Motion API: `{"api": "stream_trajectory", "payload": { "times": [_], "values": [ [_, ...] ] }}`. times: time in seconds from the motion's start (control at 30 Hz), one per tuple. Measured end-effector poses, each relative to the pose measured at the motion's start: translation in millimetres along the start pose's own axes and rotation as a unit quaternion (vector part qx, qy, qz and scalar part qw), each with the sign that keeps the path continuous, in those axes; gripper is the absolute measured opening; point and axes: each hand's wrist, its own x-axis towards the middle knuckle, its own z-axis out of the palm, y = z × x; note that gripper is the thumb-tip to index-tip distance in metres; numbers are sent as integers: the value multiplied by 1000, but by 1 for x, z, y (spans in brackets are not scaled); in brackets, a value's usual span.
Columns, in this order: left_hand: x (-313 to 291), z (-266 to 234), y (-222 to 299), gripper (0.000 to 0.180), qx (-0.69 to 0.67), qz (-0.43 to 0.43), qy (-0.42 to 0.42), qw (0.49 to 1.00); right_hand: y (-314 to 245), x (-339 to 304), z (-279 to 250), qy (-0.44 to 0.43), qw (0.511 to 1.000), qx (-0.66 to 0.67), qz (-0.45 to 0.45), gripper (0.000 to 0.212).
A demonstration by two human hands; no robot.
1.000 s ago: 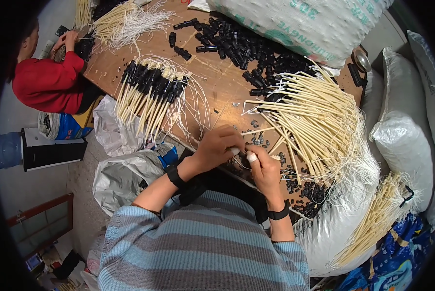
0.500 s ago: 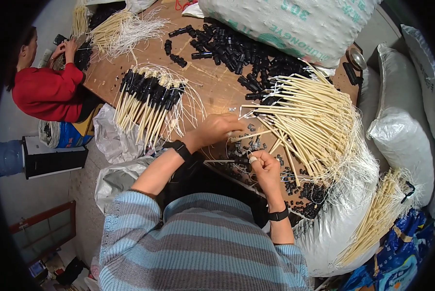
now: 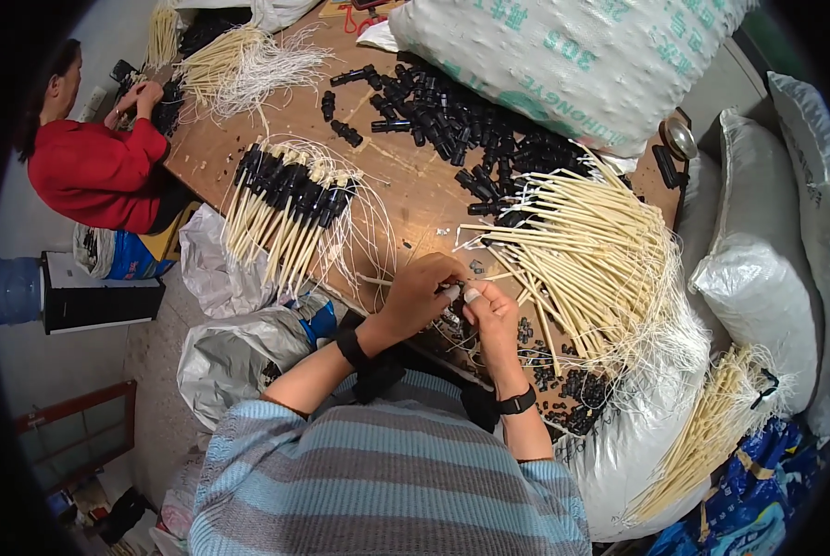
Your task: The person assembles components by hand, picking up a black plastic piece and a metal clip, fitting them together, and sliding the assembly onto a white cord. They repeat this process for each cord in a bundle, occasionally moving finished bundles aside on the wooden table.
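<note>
Close together over the table's near edge, my left hand (image 3: 422, 295) and my right hand (image 3: 495, 324) pinch with their fingertips almost touching. Something small and dark shows between them, too covered by fingers to name. Past the left hand sticks out the end of a pale cream rod (image 3: 374, 280); whether that hand grips it I cannot make out. Right of my hands lies a large fanned heap of cream rods (image 3: 591, 250) with white strings at their ends. Small dark fittings (image 3: 582, 385) are scattered beside and below the right hand.
A bundle of cream rods with black sleeves (image 3: 290, 199) lies at the left. Black tubular connectors (image 3: 443, 111) are heaped farther back, below a big white sack (image 3: 563, 65). More sacks (image 3: 758, 241) stand at the right. A person in red (image 3: 95, 176) works at the far left.
My left hand has drawn back from the rod heap and come down to my right hand. The right hand has shifted slightly left, and the fingertips now meet. The view has tilted slightly.
</note>
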Motion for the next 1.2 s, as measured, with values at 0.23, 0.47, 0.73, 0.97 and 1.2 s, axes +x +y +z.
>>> {"api": "stream_trajectory", "payload": {
  "times": [0.23, 0.47, 0.73, 0.97, 1.2],
  "values": [
    [5, -3, -2, 25, -26, -70, 23, 997, 7, 3, 3, 53, 995, -43, -66, 11],
    [4, 1, -5, 17, -72, -115, 17, 991, 16, 4, -4, 81, 914, -321, -236, 7],
    [6, -5, 3, 21, -10, -80, 46, 996, 15, -1, -3, 77, 972, -172, -140, 6],
    [5, 1, 1, 26, 139, 45, 50, 988, 10, 1, -4, 29, 998, -23, -45, 13],
    [0, 8, -6, 40, -164, -141, 8, 976, 20, 3, -5, 60, 980, -136, -132, 8]
  ]
}}
